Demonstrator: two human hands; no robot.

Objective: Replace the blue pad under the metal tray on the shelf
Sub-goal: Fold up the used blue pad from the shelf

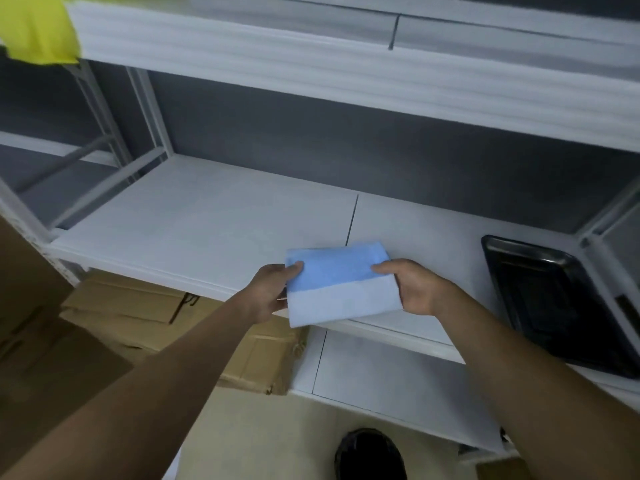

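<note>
the folded blue rectangular pad [337, 278], darker blue on its far half and paler on the near flap, is held over the front edge of the white middle shelf [207, 216], its near part overhanging that edge. the left hand [273, 292] pinches its left side with the thumb on top, and the right hand [412, 285] grasps its right side the same way; the fingers beneath are hidden, so how firmly they hold is only a guess. the dark, glossy rectangular metal tray [547, 299] lies flat toward the shelf's right end, well apart from the pad, with nothing blue showing under it as far as the blurred edge allows. from here the pad could be laid still folded or skewed, leaving the tray to rock or hang off the front edge, and dragging the tray over it could bunch the soft sheet. the shelf is a white panelled board with a seam near the middle, in a white metal frame against a grey wall, with more white shelves above and below. brown cardboard boxes [180, 306] sit under its left part on a beige floor, and a yellow-green cloth [38, 27] hangs at the upper left.
</note>
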